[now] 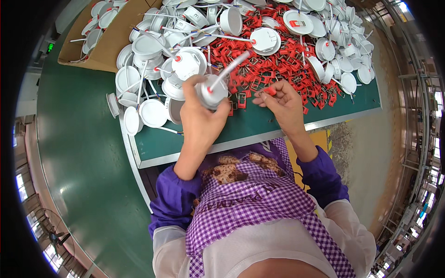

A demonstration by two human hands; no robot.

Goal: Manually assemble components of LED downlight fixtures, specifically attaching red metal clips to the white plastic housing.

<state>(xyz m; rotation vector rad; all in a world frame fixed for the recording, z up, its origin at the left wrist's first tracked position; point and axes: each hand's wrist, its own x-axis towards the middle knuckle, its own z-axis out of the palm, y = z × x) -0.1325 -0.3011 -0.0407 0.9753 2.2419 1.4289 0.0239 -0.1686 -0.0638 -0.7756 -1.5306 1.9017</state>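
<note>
My left hand (pixel 200 121) grips a white round lamp housing (pixel 214 96) by its sides, slightly above the green table (pixel 250 123). From the housing's red-ringed centre a white cable (pixel 232 67) sticks up and to the right, a little blurred. Between the thumb and fingers of my right hand (pixel 286 107) is a small red clip (pixel 270 91), apart from the lamp and to its right. Beyond both hands lies a heap of similar red clips with metal parts (pixel 278 55).
White round lamps (pixel 153 112) with cables are piled left and behind; one lamp (pixel 112 104) overhangs the table's left edge. More lamps (pixel 324 48) lie at the right. A cardboard box (pixel 104 55) of lamps stands far left. A metal edge strip (pixel 324 121) borders the near side.
</note>
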